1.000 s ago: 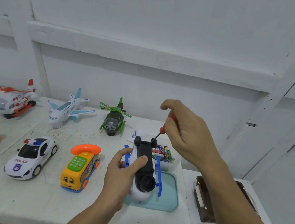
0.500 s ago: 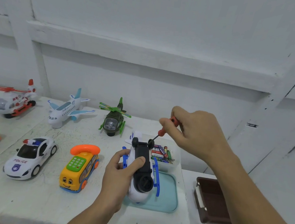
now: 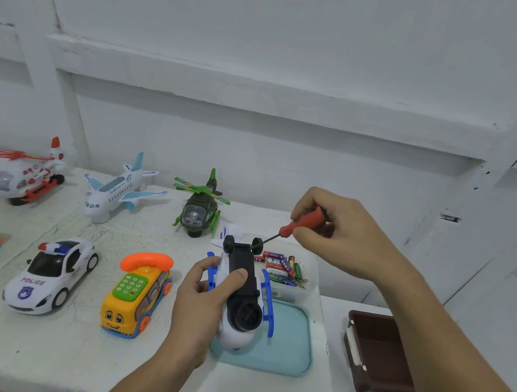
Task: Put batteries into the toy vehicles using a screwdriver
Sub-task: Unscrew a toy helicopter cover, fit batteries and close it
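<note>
Your left hand (image 3: pixel 204 296) is wrapped round the upturned toy helicopter (image 3: pixel 243 274) just above the teal tray (image 3: pixel 290 357) — likely light, hollow, slick plastic, so grip its body, not the thin skids (image 3: pixel 268 288). Your right hand (image 3: pixel 343 234) pinches the red screwdriver (image 3: pixel 302 221) beyond the tray's far edge.

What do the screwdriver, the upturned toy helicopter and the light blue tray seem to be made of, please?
The screwdriver has a matte red handle, seemingly plastic, and a thin dark shaft, probably metal. The toy helicopter looks like moulded plastic: glossy white body, blue skids, matte black underside. The tray is smooth pale blue, likely plastic, given its rounded corners.
</note>
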Demonstrator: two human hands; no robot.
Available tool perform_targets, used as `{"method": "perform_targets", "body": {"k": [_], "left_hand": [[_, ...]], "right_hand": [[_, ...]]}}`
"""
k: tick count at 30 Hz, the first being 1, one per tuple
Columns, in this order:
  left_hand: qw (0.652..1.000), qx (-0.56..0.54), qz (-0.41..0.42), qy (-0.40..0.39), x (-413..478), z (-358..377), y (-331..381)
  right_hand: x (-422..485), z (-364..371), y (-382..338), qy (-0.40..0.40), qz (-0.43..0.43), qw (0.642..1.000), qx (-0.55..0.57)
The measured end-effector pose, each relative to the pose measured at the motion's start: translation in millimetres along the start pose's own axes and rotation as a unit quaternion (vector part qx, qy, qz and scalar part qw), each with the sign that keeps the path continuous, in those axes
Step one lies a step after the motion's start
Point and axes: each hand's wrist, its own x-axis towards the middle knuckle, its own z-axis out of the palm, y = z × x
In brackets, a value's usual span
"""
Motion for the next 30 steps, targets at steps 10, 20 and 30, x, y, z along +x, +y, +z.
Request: {"method": "perform_targets", "body": {"k": [10,20,30], "left_hand": [[0.999,-0.02,0.021,0.028,9,-1,0],[0.997,-0.026,0.051,0.041,9,2,-1],[0.997,-0.039,0.054,0.046,6,10,8]], "right_hand": [[10,13,87,0.078,0.202,0.938,0.271],[13,87,140,-0.073,0.168,0.961,-0.205],[5,79,120,-0.01,0.165,0.986,-0.008]]}}
